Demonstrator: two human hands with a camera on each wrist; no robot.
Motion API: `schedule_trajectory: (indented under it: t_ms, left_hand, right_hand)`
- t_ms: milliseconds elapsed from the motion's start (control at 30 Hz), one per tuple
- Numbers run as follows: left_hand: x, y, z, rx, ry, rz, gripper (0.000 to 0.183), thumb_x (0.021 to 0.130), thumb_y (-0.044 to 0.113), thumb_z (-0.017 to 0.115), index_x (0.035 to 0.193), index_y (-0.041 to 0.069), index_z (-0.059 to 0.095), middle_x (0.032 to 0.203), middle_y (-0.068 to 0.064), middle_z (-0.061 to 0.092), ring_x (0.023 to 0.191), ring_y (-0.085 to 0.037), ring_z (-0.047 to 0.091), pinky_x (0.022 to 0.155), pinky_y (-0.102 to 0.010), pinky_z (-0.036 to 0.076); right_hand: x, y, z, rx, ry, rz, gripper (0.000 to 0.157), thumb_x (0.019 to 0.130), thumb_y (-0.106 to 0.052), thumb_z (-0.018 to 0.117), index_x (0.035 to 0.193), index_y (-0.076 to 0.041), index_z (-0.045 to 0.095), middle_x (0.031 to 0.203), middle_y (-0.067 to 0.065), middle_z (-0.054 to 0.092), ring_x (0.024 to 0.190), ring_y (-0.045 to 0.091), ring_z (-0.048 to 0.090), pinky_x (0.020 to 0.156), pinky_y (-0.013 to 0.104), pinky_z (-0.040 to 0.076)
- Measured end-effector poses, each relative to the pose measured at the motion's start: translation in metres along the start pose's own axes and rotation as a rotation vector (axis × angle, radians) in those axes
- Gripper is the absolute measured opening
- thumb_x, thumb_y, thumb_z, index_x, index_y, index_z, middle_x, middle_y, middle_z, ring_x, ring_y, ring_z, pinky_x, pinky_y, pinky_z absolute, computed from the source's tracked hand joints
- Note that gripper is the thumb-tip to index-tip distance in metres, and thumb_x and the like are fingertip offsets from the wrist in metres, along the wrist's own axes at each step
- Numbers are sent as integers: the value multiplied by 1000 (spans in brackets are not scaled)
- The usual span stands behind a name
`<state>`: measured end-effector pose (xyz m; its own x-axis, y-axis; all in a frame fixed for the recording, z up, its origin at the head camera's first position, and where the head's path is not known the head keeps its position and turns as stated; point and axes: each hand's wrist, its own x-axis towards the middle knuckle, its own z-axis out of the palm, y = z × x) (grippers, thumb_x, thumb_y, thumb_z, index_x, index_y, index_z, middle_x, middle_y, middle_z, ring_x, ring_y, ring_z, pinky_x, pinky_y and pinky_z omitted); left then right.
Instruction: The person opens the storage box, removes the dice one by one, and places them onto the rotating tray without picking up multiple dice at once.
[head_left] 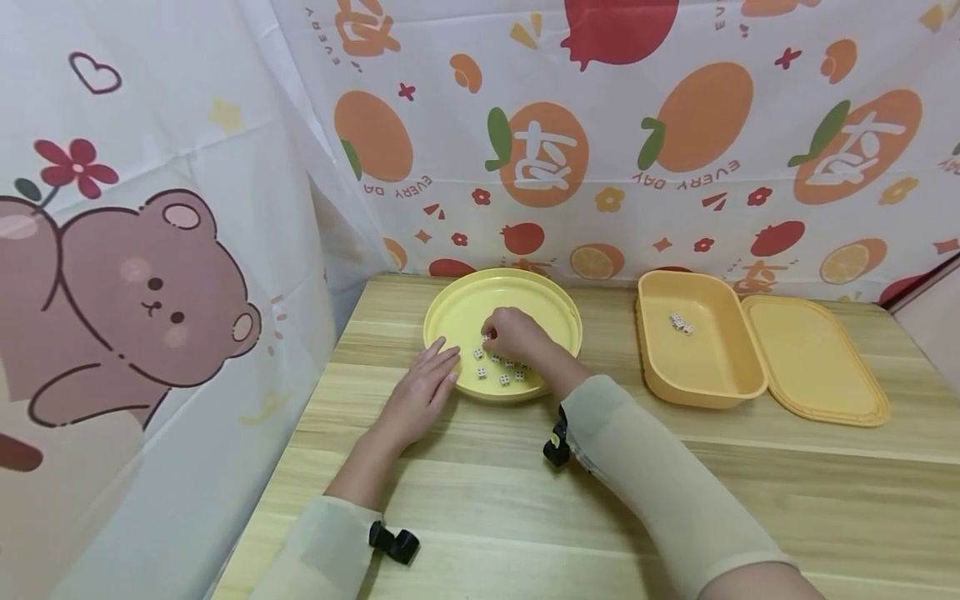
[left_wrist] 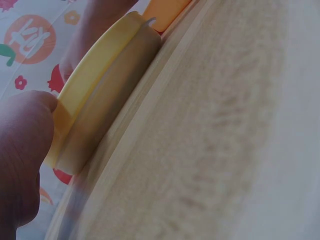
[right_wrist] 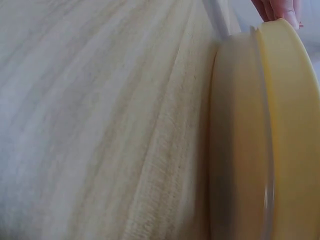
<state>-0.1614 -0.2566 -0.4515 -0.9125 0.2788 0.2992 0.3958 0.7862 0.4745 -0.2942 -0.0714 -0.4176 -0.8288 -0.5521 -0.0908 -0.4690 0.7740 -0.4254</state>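
A round, shallow yellow tray point(head_left: 457, 315) stands on the wooden table with several small white dice point(head_left: 505, 380) spread over its near half. My right hand point(head_left: 519, 340) reaches in over the tray, fingertips pointing down and pinching a die point(head_left: 486, 337) near the middle. On the tray's near left edge rests my left hand point(head_left: 417, 395), its fingers extended across the rim. In the left wrist view, the left hand point(left_wrist: 25, 145) touches the tray's side point(left_wrist: 95, 75). The right wrist view shows the tray's outer wall point(right_wrist: 245, 135), with left-hand fingers point(right_wrist: 282, 9) at its far rim.
To the right stands a rectangular yellow-orange container point(head_left: 701, 367) with a few dice point(head_left: 681, 323) inside. Its flat lid point(head_left: 817, 358) lies beside it on the table point(head_left: 480, 500). A fruit-print cloth point(head_left: 465, 150) hangs behind, and a bear-print cloth point(head_left: 150, 317) hangs at the left.
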Motion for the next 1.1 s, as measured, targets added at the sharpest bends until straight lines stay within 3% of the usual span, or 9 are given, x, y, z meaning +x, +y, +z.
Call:
schedule_trajectory:
  t_ms: [267,567,733,833,967,1100]
  left_hand:
    - [1,1,3,-4,-1,-3,42,106,25,43,140,2,53,151,-5,47,150,-21,24,126,-41,18]
    - [1,0,2,-1,9,-5,42,106,25,43,140,2,53,151,-4,47,150,-21,24,126,-41,18]
    - [1,-1,0,-3,12,-10,43,106,26,42,140,2,53,152,-5,47,151,-21,23,126,-43,18]
    - [0,0,-1,-3,19,-5,42,106,25,43,140,1,53,151,-5,47,150,-22,24,125,-44,19]
    - [0,0,1,2,24,-3,42,106,25,43,139,1,54,151,-6,48,150,-23,25,125,-46,20]
    - [1,1,3,4,18,-8,42,106,25,43,140,2,54,151,-6,47,150,-22,25,125,-44,19]
  right_hand:
    - [-16,21,-20,77,87,-38,31,91,-24,69,117,-8,72,100,2,68,93,17,61,91,33,53]
    - [-63,89,-80,185,319,-68,27,91,-15,68,113,-1,72,102,13,69,92,28,61,78,39,53]
    - [-100,140,-106,137,403,60,25,93,-18,67,113,-4,72,103,13,70,82,25,57,67,35,47]
    - [-120,169,-114,94,402,164,27,94,-20,65,114,-2,70,104,16,69,79,26,58,64,35,48]
    - [-140,201,-115,52,327,310,35,93,-19,64,118,6,66,108,25,66,88,33,62,72,44,55]
    - [-154,223,-110,56,194,432,46,93,-23,63,124,12,59,122,31,61,105,41,59,91,56,50]
